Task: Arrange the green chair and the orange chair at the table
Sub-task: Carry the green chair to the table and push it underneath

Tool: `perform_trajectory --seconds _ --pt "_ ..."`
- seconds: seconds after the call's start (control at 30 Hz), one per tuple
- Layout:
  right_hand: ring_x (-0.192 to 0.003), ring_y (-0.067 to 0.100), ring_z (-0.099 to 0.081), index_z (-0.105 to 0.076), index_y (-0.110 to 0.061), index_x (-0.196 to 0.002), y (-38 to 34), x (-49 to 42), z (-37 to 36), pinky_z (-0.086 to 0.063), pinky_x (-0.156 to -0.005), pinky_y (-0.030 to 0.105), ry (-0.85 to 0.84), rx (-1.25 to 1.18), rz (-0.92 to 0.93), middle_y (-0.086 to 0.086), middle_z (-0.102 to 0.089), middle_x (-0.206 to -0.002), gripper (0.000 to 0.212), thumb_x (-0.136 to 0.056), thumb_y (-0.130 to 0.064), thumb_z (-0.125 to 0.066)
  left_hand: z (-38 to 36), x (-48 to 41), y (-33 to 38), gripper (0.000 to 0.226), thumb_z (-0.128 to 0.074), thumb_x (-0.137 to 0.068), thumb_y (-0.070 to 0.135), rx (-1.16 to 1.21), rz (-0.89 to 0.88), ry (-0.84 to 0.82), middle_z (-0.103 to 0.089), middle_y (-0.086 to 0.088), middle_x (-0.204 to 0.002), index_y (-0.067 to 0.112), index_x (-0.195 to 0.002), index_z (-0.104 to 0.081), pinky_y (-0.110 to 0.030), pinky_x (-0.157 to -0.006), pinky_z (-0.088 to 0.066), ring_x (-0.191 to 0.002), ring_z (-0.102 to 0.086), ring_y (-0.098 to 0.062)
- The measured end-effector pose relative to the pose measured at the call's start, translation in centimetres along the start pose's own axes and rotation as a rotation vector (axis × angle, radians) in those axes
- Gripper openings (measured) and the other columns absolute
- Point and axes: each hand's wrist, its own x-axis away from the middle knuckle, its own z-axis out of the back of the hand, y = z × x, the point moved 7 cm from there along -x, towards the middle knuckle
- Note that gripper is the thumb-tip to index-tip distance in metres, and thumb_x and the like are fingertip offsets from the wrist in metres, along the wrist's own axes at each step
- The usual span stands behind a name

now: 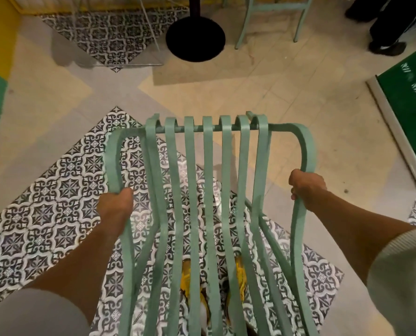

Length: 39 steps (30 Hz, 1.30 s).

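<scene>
Left hand point(116, 204) and right hand point(307, 186) are gripping the green chair's point(208, 190) armrests; table base point(195, 38) is sitting at twelve o'clock.

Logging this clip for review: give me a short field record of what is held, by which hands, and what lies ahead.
held object: green chair, slatted metal
left hand: closed on the chair's left armrest
right hand: closed on the right armrest
ahead: black table base, with a second green chair beside it
orange chair: not in view
floor: patterned tiles under the held chair
bystander: dark shoe, top right
</scene>
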Motion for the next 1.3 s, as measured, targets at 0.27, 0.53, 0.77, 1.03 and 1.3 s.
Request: perform_trajectory --seconds 0.27,0.53,0.77,1.03,1.3 --pt "-0.09 0.03 -0.071 -0.071 -0.004 -0.118 3.2 2.4 -0.2 -0.054 -0.084 0.037 -0.085 0.076 0.127 0.011 -0.078 -0.094 0.042 -0.101 -0.042 -0.066 -0.5 -1.6 2.4 0.033 -0.062 -0.093 0.028 -0.033 -0.01 0.03 -0.067 -0.012 -0.082 -0.001 -0.108 -0.065 -0.029 -0.053 -0.046 -0.063 -0.06 -0.022" --pt "-0.075 0.023 -0.059 -0.04 -0.002 -0.14 14.3 5.6 -3.0 -0.045 -0.06 0.032 -0.141 0.287 0.011 0.012 -0.059 -0.095 0.066 -0.11 -0.06 -0.032 -1.4 -4.0 5.0 0.034 -0.074 -0.094 0.043 0.067 -0.097 -0.131 -0.066 -0.005 -0.073 0.009 -0.093 -0.071 -0.034 -0.069 -0.053 -0.065 -0.059 -0.021" --pt "-0.115 0.042 -0.064 -0.035 0.004 -0.149 10.6 3.5 -3.2 -0.055 -0.095 0.051 -0.17 0.344 0.043 0.03 -0.058 -0.135 0.075 -0.11 -0.06 -0.032 -2.0 -0.9 -1.8 0.046 -0.06 -0.103 0.051 0.025 -0.094 -0.321 -0.07 -0.009 -0.094 0.006 -0.102 -0.07 -0.04 -0.074 -0.052 -0.084 -0.065 -0.026" --pt "-0.076 0.027 -0.058 -0.044 -0.005 -0.122 7.7 2.9 -2.1 -0.047 -0.064 0.036 -0.042 0.412 0.226 0.022 -0.062 -0.11 0.049 -0.111 -0.052 -0.038 -1.2 2.1 -5.4 0.071 -0.047 -0.104 0.063 -0.232 -0.128 -0.206 -0.069 -0.018 -0.075 -0.002 -0.089 -0.07 -0.028 -0.055 -0.047 -0.061 -0.062 -0.026" --pt "-0.085 0.036 -0.059 -0.048 -0.001 -0.123 5.4 1.9 -1.5 -0.048 -0.075 0.042 -0.046 0.622 0.283 0.021 -0.06 -0.107 0.039 -0.112 -0.038 -0.046 -1.6 2.1 -3.8 0.075 -0.035 -0.106 0.064 -0.47 -0.214 -0.211 -0.064 -0.017 -0.077 -0.002 -0.086 -0.065 -0.026 -0.05 -0.039 -0.06 -0.056 -0.021"
